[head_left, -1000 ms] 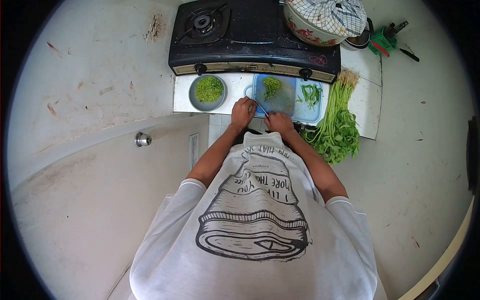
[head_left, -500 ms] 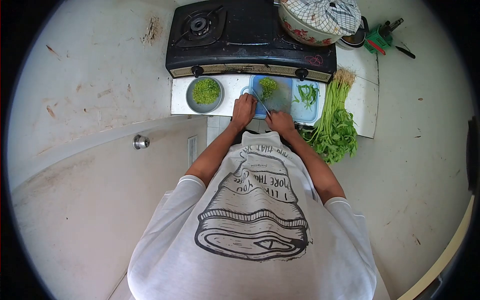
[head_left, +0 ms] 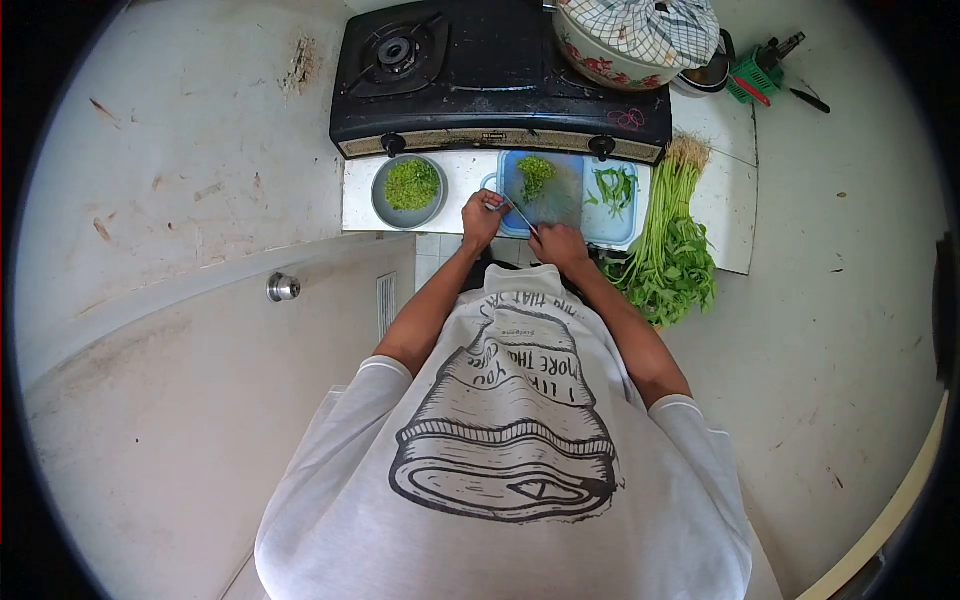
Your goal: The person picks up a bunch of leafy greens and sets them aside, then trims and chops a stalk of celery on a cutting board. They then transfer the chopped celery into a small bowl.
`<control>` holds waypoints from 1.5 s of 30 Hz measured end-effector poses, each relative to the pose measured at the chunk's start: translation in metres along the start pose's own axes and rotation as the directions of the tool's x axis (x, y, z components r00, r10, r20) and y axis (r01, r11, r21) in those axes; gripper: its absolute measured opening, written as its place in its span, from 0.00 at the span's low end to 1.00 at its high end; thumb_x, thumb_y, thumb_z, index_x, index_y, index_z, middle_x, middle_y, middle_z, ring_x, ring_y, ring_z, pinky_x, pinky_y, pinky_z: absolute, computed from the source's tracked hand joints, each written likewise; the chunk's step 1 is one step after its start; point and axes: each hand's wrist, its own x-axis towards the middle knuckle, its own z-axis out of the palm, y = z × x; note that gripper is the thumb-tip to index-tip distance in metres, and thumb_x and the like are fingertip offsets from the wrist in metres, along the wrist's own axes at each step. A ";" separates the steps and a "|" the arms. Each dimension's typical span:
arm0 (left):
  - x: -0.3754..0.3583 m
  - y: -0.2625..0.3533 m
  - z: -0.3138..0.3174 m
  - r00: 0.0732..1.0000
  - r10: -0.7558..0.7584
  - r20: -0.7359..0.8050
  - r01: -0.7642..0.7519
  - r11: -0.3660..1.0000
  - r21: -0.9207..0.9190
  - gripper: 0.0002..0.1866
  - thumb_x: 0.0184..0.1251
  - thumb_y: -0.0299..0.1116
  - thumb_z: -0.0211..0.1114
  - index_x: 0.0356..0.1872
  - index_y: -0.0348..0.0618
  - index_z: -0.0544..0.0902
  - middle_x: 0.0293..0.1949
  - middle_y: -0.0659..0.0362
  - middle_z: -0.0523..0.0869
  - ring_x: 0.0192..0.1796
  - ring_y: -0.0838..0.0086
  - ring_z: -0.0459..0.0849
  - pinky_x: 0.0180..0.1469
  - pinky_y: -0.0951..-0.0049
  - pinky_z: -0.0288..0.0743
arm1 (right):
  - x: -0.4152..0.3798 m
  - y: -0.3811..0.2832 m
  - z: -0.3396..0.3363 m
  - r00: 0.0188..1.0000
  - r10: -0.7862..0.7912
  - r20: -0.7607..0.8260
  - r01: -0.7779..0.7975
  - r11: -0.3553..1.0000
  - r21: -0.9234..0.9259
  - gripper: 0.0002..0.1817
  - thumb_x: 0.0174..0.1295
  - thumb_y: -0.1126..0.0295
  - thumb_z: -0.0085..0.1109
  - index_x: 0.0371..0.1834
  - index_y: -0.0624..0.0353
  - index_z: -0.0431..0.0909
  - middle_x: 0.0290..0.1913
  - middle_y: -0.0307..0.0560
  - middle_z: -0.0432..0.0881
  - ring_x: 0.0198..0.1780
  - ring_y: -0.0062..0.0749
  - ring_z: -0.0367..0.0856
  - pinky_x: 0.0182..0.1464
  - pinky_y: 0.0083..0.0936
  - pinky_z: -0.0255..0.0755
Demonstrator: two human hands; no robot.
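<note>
A knife (head_left: 521, 214) is held by its handle in my right hand (head_left: 560, 247), at the front edge of the blue cutting board (head_left: 566, 205). Its thin blade slants up and left over the board. My left hand (head_left: 481, 218) is at the board's left edge, fingers bent together close to the blade's tip; anything between them is too small to make out. Finely chopped greens (head_left: 536, 176) lie in a heap on the board. To the right, cut green leaves (head_left: 615, 188) rest on the light-blue tray (head_left: 606, 228).
A grey bowl (head_left: 376, 208) of chopped greens stands on the left. Behind is a black gas stove (head_left: 490, 100) carrying a cloth-covered pot (head_left: 610, 70). On the right lie a large leafy bunch with roots (head_left: 672, 230) and a green basket (head_left: 755, 75) with knives.
My left hand has shifted slightly left, and its fingers have lifted and bent near the knife tip. My right hand stays almost in place with the knife.
</note>
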 end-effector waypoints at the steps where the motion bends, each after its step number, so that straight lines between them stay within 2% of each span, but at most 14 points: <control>1: -0.001 0.000 -0.001 1.000 -0.003 0.003 0.003 1.000 -0.005 0.15 0.52 0.33 0.85 0.36 0.39 0.88 0.34 0.58 0.89 0.36 0.72 0.87 0.43 0.69 0.81 | 0.001 0.000 0.001 1.000 0.001 0.000 -0.001 1.000 -0.001 0.21 0.71 0.51 0.55 0.40 0.59 0.87 0.35 0.65 0.89 0.40 0.63 0.89 0.47 0.55 0.83; 5: 0.000 0.002 -0.001 1.000 -0.015 0.015 0.016 1.000 -0.023 0.15 0.53 0.32 0.85 0.36 0.39 0.88 0.33 0.59 0.89 0.35 0.74 0.86 0.41 0.71 0.81 | 0.006 -0.003 -0.003 1.000 0.028 0.007 -0.028 0.999 -0.018 0.22 0.72 0.51 0.54 0.41 0.59 0.87 0.37 0.62 0.89 0.42 0.60 0.90 0.49 0.53 0.83; 8: 0.000 0.001 -0.001 1.000 -0.008 0.004 0.008 0.999 -0.042 0.14 0.53 0.32 0.85 0.36 0.39 0.88 0.33 0.59 0.89 0.34 0.74 0.86 0.40 0.71 0.80 | 0.004 -0.001 -0.004 0.999 0.033 0.012 -0.033 0.999 -0.022 0.21 0.72 0.51 0.54 0.41 0.59 0.87 0.37 0.62 0.89 0.41 0.60 0.90 0.48 0.53 0.83; 11: -0.001 0.003 -0.001 1.000 -0.006 0.003 0.007 0.998 -0.063 0.14 0.53 0.31 0.85 0.36 0.39 0.88 0.33 0.58 0.89 0.34 0.74 0.86 0.40 0.71 0.81 | 0.004 0.002 0.003 0.999 0.027 -0.046 -0.026 0.999 0.025 0.22 0.71 0.51 0.54 0.38 0.59 0.87 0.33 0.65 0.88 0.37 0.64 0.89 0.46 0.56 0.83; 17: 0.002 -0.002 -0.001 1.000 0.019 0.012 -0.018 0.999 -0.045 0.14 0.54 0.31 0.84 0.36 0.39 0.88 0.32 0.58 0.89 0.34 0.73 0.87 0.41 0.71 0.81 | 0.003 0.003 0.003 0.999 0.009 -0.042 -0.008 1.000 0.025 0.22 0.71 0.51 0.55 0.38 0.59 0.87 0.31 0.66 0.88 0.37 0.64 0.89 0.43 0.55 0.84; 29: 0.000 -0.004 -0.001 0.999 -0.011 0.037 0.016 0.990 -0.143 0.11 0.56 0.31 0.81 0.36 0.39 0.88 0.33 0.57 0.89 0.35 0.73 0.87 0.42 0.71 0.81 | 0.007 0.004 0.002 0.999 0.007 0.032 -0.008 1.000 0.020 0.23 0.72 0.49 0.53 0.39 0.58 0.88 0.34 0.65 0.88 0.39 0.63 0.89 0.47 0.54 0.83; 32: 0.000 0.000 -0.003 0.999 -0.024 0.034 0.026 0.998 -0.060 0.12 0.55 0.31 0.82 0.36 0.39 0.88 0.33 0.58 0.89 0.35 0.73 0.87 0.42 0.71 0.81 | 0.008 0.005 0.004 0.999 0.017 0.031 -0.017 1.000 0.010 0.24 0.72 0.49 0.52 0.39 0.58 0.88 0.34 0.65 0.88 0.39 0.63 0.89 0.47 0.54 0.83; 35: 0.002 -0.003 -0.001 0.998 -0.043 0.039 0.046 0.996 -0.080 0.12 0.55 0.31 0.81 0.37 0.40 0.88 0.34 0.58 0.90 0.35 0.73 0.87 0.42 0.71 0.81 | 0.008 0.005 0.000 0.999 0.002 0.045 -0.002 1.000 -0.010 0.23 0.72 0.49 0.52 0.39 0.59 0.88 0.34 0.64 0.88 0.39 0.63 0.89 0.47 0.54 0.83; 38: 0.004 -0.010 0.002 0.998 -0.056 0.037 0.059 0.995 -0.085 0.12 0.55 0.31 0.81 0.37 0.40 0.88 0.34 0.58 0.90 0.35 0.72 0.87 0.42 0.70 0.82 | 0.007 0.005 -0.001 0.999 0.026 0.027 -0.025 0.999 -0.046 0.21 0.70 0.52 0.54 0.37 0.57 0.89 0.35 0.61 0.90 0.39 0.58 0.90 0.47 0.53 0.84; 45: 0.000 -0.003 0.000 1.000 -0.012 0.011 0.012 0.999 -0.051 0.11 0.54 0.30 0.81 0.36 0.40 0.88 0.34 0.58 0.90 0.37 0.71 0.88 0.44 0.69 0.82 | 0.005 0.001 -0.006 1.000 -0.016 -0.020 0.014 0.996 -0.093 0.20 0.70 0.53 0.56 0.37 0.58 0.89 0.34 0.60 0.89 0.38 0.58 0.90 0.45 0.52 0.84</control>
